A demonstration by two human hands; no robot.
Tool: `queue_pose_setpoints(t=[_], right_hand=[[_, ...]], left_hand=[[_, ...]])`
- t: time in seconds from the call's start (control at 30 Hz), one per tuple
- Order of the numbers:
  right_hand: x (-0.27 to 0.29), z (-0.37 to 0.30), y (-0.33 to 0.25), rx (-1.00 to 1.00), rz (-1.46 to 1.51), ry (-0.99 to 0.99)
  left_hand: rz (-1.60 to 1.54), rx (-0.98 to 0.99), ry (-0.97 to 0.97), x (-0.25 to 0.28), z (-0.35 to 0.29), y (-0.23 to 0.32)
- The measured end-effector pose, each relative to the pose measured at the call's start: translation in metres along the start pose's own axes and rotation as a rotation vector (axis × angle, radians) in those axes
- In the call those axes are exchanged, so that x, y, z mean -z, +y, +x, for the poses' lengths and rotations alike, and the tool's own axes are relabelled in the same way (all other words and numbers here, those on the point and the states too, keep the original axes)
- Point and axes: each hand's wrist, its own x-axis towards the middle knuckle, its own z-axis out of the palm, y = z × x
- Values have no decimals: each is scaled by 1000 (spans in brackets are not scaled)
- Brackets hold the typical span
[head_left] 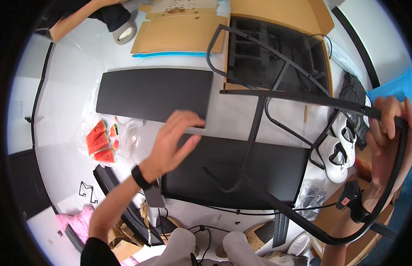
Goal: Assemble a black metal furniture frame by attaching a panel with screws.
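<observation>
Steep look down from the wearer's head

The fisheye head view looks steeply down from above the wearer's knees (180, 244), which sit at 6 o'clock, and out across the white floor (64, 88) toward 12. The left hand (170, 144), near the centre, and the right hand (383, 135), at 3 o'clock, are closer to the lens than the floor. Straight edges bow toward the dark rim.

A black round-cornered frame (312, 99) is held in the right hand (381, 138)
</observation>
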Motion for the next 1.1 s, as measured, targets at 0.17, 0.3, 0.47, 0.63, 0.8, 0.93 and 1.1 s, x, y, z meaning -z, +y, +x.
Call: queue_pose_setpoints(t=[0.17, 0.3, 0.47, 0.63, 0.8, 0.93, 1.1], right_hand=[[-72, 38, -66, 124, -190, 41], [-114, 107, -46, -3, 93, -276], [-160, 128, -70, -12, -76, -240], [-193, 132, -82, 27, -218, -165], [-211, 132, -84, 116, -403, -100], [-201, 117, -85, 137, -462, -121], [-154, 80, -78, 6, -118, -210]], left_hand=[[-213, -174, 11, -26, -40, 50], [-150, 66, 251, -52, -69, 52], [5, 85, 583, -63, -46, 26], [-49, 85, 686, -49, -35, 5], [30, 69, 756, -43, -45, -1], [-50, 264, 717, -44, -81, 11], [187, 449, 707, -32, -168, 22]])
